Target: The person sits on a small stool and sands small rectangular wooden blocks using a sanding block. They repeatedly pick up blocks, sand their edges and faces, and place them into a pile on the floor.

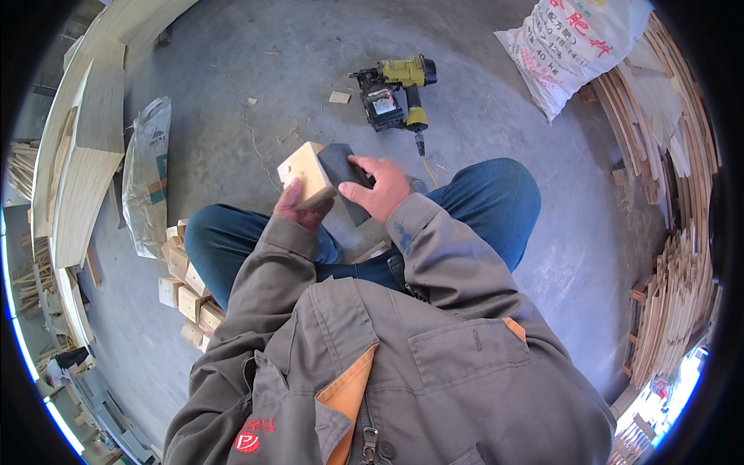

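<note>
Wooden block (304,172), seemingly mid-work: my left hand (302,208) pinches it, my right hand (380,188) a dark pad (335,164); piled blocks (188,302) undetermined.

Block (309,170) smooth wood; dark pad (336,166) matt; floor (248,70) smooth, faintly glossy; jacket (473,364) matt cloth.

This looks like a woodworking workshop; a grey, concrete-like floor (473,85) spreads across the frame; a yellow-and-black nail gun (401,74) with a thin yellow hose (428,170) lies at upper centre, near a pale scrap (339,97); thick stacked sheets (97,147) stand at upper left; wooden strips (673,310) are piled along the right; wooden blocks (190,298) lie heaped at centre left.
</note>
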`<state>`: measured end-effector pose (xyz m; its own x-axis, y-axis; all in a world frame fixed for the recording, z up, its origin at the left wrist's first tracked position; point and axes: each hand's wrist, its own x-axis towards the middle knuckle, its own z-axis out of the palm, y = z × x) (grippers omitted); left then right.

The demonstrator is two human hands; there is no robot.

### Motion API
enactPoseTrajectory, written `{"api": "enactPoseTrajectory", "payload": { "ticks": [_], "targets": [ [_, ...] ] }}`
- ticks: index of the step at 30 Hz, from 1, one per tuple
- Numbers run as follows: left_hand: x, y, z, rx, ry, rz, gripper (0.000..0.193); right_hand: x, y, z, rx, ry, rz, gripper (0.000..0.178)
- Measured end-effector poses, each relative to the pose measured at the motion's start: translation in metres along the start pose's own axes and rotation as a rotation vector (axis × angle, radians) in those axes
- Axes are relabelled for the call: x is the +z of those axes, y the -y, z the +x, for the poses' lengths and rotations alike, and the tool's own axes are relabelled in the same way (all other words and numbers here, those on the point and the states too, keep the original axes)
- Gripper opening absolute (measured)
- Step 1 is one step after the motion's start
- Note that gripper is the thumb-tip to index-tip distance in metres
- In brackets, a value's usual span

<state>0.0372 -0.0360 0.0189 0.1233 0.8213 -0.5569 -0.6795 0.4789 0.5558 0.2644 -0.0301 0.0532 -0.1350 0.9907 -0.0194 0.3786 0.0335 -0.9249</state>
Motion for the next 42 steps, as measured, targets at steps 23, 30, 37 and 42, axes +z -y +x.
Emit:
{"api": "enactPoseTrajectory", "payload": {
  "ticks": [23,30,37,42],
  "targets": [
    [-0.003,0.001,0.000,-0.170,0.126,-0.103,0.069,-0.004,-0.001,0.011,0.030,-0.166,-0.144,0.062],
    [0.005,-0.002,-0.004,-0.117,0.053,-0.109,0.068,-0.006,0.000,0.003,-0.087,-0.095,-0.122,0.061],
    [-0.002,-0.007,0.000,-0.156,-0.001,-0.150,0.068,-0.003,0.007,-0.001,-0.106,-0.060,-0.030,0.062],
    [0.002,0.002,-0.009,-0.241,0.151,-0.086,0.068,-0.016,-0.005,0.011,-0.019,-0.240,-0.178,0.060]
  ]
}}
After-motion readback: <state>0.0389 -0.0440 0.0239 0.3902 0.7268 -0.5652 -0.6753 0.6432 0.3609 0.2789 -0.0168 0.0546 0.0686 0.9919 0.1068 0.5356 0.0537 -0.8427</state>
